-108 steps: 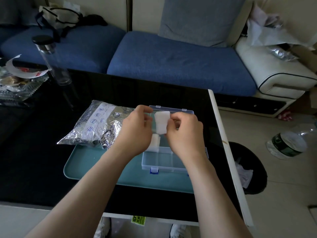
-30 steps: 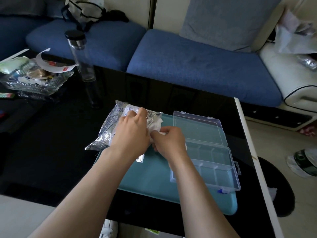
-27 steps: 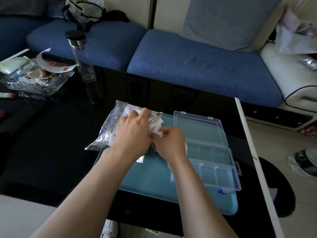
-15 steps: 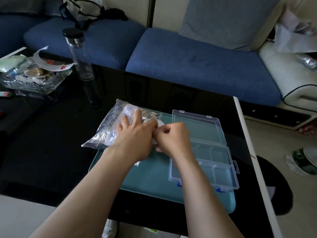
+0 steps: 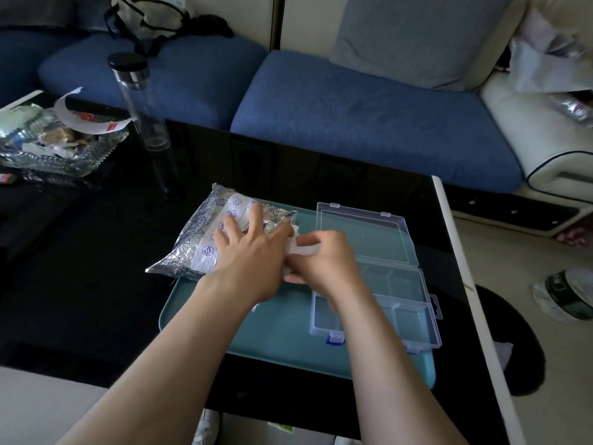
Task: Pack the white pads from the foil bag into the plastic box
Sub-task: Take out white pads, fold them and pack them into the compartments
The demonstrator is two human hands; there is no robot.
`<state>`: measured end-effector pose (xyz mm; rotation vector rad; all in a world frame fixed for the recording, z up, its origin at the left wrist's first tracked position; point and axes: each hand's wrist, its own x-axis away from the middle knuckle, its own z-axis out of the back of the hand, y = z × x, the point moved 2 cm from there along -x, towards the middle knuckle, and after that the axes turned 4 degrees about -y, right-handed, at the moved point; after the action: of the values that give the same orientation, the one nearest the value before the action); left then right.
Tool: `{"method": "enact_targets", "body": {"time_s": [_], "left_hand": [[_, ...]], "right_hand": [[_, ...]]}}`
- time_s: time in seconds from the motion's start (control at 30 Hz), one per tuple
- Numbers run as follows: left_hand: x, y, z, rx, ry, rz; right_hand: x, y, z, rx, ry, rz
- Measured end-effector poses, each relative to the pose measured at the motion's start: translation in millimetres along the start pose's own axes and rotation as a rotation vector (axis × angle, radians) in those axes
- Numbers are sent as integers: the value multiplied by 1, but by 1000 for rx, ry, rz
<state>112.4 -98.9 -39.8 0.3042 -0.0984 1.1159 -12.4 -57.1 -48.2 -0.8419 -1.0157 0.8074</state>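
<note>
- My left hand (image 5: 253,252) lies flat on the foil bag (image 5: 205,242), fingers spread straight and pressing it down, gripping nothing.
- My right hand (image 5: 324,261) pinches a white pad (image 5: 300,248) between curled fingers and thumb, right at the bag's mouth.
- The bag's long axis runs from 8 o'clock to 2 o'clock. Its crumpled open end points to 2 o'clock, toward the plastic box (image 5: 414,319).
- The bag lies half on the teal tray (image 5: 199,316) and half on the black table (image 5: 90,268).
- The pad sits between my two hands, over the tray, at 9 o'clock from the box's lid.
- The box lies on the tray with its long side running 9 to 3 o'clock. Its lid is flat open on the 12 o'clock side.
- Only a strip of the pad shows between my hands; I cannot tell if it is one pad or several.
- My right forearm covers the box's 9 o'clock compartments, and I cannot see what they hold.
- Blue round marks are printed on the bag's white panel, too small to read.
- A glass bottle (image 5: 141,104) stands at 11 o'clock from the bag.
</note>
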Motion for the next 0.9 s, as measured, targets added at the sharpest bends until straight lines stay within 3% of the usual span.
{"method": "enact_targets", "body": {"time_s": [0.13,0.4,0.73,0.9], "left_hand": [[1,3,3,52,-28,-21],[1,-2,2,71,14,-25],[-3,-6,-3,40,102,-12],[-4,-6,-3,36,70,-11]], "right_hand": [[-10,12,-13,132,38,65],[-10,8,-15,132,131,84],[-8,1,-6,-180,-1,-8],[-14,3,5,82,139,79]]}}
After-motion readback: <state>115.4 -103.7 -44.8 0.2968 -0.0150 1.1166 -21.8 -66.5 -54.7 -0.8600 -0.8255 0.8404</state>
